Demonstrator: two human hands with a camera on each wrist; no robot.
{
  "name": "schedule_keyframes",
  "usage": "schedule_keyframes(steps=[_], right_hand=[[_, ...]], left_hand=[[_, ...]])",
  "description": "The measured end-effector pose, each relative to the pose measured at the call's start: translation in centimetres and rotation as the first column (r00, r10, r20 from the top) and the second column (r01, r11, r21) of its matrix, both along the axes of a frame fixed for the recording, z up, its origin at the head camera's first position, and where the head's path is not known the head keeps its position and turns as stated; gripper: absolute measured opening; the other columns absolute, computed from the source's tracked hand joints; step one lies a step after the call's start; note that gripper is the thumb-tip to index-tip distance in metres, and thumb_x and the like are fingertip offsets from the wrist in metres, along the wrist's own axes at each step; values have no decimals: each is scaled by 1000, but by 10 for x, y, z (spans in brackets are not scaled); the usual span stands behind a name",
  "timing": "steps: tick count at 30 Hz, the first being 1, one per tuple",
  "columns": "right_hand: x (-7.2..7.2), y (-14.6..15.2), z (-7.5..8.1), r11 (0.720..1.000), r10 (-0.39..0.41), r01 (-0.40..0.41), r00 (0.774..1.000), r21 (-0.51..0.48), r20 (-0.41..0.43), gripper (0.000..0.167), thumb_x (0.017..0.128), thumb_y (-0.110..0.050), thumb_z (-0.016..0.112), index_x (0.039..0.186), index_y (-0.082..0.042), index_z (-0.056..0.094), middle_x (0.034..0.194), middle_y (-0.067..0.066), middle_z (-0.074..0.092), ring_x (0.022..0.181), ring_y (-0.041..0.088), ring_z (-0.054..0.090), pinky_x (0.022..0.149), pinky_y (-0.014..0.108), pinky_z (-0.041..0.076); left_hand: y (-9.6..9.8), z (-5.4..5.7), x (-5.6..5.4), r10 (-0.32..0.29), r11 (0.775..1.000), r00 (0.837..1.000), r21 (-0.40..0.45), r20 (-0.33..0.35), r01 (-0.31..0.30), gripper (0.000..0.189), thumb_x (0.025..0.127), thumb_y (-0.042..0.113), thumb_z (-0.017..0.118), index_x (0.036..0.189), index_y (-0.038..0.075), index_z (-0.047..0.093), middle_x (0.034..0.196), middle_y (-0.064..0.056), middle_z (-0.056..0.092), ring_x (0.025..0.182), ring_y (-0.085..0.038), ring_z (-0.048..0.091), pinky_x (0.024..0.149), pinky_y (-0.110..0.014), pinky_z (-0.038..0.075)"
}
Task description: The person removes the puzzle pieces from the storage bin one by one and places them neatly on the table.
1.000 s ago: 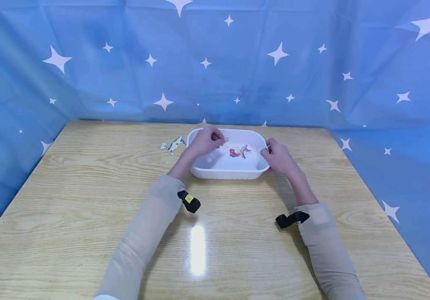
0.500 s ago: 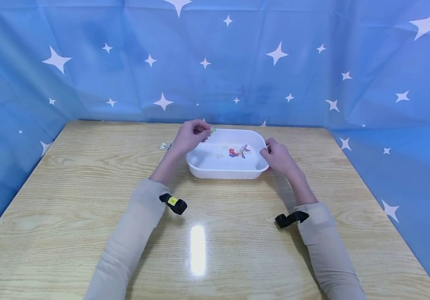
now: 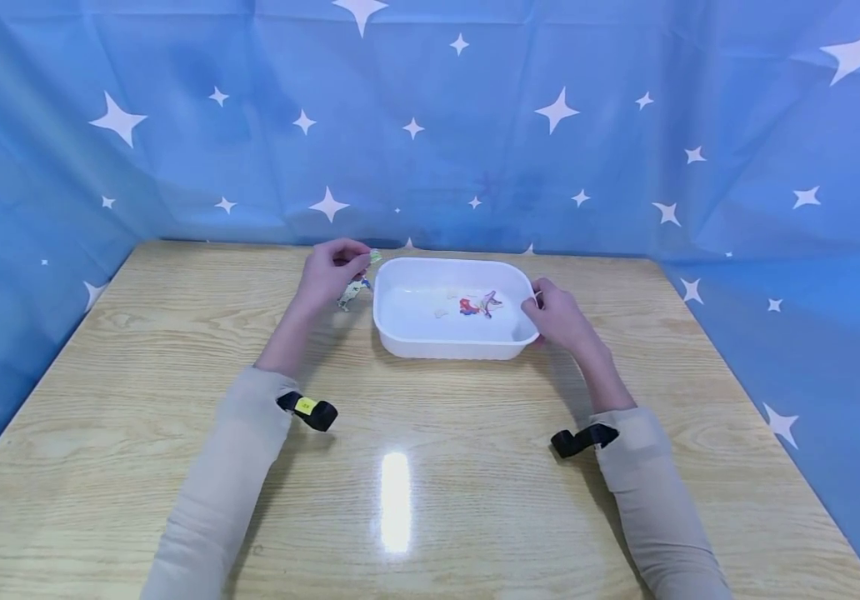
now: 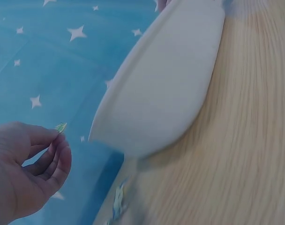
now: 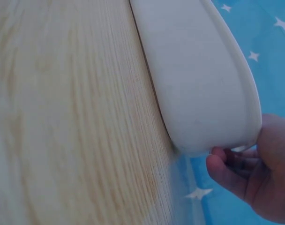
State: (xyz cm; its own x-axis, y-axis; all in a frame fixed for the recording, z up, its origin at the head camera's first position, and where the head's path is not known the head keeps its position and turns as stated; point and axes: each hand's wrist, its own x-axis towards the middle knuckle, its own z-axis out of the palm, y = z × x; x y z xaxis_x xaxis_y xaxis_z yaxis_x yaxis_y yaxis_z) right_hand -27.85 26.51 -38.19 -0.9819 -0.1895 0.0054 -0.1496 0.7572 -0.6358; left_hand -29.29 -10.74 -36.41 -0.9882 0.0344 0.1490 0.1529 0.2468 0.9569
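Observation:
My left hand [image 3: 328, 273] pinches a small flat green cutout [image 4: 61, 127] between thumb and fingertips, held above the table just left of a white plastic basin [image 3: 452, 349]. My right hand [image 3: 559, 313] grips the basin's right end, thumb over the rim and fingers curled underneath it. Inside the basin lie a red cutout [image 3: 468, 307], a pinkish-purple cutout [image 3: 490, 303] and faint pale pieces [image 3: 441, 313]. On the table near my left hand is a pale green and blue cutout [image 3: 355, 289], partly hidden behind that hand.
The wooden table [image 3: 475, 467] reaches back to a blue curtain with white stars [image 3: 415, 167], which hangs right behind the basin. Each sleeve carries a black strapped wrist camera [image 3: 586, 438]. A bright light reflection lies on the front of the tabletop.
My left hand has lifted the green cutout from inside the basin and carried it left past the rim, over the table. My right hand and the basin have stayed put.

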Motion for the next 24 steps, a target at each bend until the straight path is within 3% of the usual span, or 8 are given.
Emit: schedule_keyframes(steps=[7,12,19,24], right_hand=[[1,0,0,1000,11,-11,1000,-2,-20,38,100,-13,44,128,12,47,98,26,61,60,25,63,52,43,57],[1,0,0,1000,11,-11,1000,2,-13,39,100,-13,44,129,12,47,102,27,60,63,22,62,53,42,57],[2,1,1,1000,4,-4,1000,-21,4,40,100,-15,44,130,11,46,101,27,60,63,31,65,53,43,57],[1,0,1,1000,5,-5,1000,-22,5,40,100,-16,44,130,11,46,100,27,61,62,32,65,52,43,57]], left_hand=[[-31,-15,-1,76,993,996,-88,42,-72,26,101,10,60,120,-6,66,108,-21,65,99,-38,65,89,-43,56],[-52,-24,0,146,973,988,-188,52,-134,23,100,10,60,113,-8,67,102,-21,67,90,-31,67,74,-27,57],[-75,-32,6,178,945,976,-299,122,-135,25,100,11,60,115,-8,67,102,-21,67,83,-22,65,67,-20,51],[-83,-39,5,189,918,977,-369,93,-143,23,99,9,61,109,-9,70,100,-23,69,77,-18,64,68,-21,51]])
